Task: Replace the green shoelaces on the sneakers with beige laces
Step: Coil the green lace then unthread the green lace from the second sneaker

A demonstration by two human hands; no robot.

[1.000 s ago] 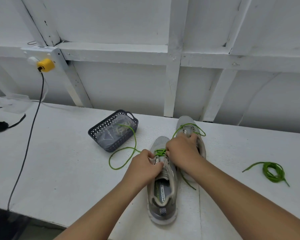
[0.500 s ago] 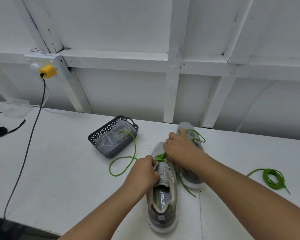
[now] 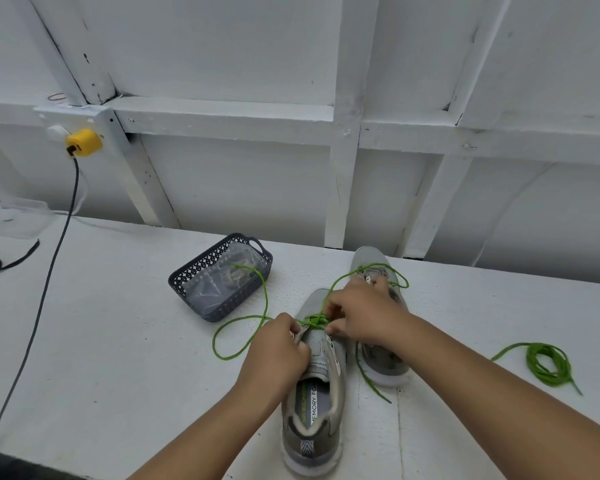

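Unlacing is under way: the left hand (image 3: 278, 348) grips the near sneaker (image 3: 321, 386) while the right hand (image 3: 359, 311) pinches its green lace (image 3: 314, 320), which must next be drawn from the remaining eyelets.

Basket (image 3: 201, 289) left of sneakers (image 3: 321, 382) (nearby).

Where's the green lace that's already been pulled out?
Head view: the coiled green lace lies on the white table, far right, beyond the right forearm and the farther sneaker.
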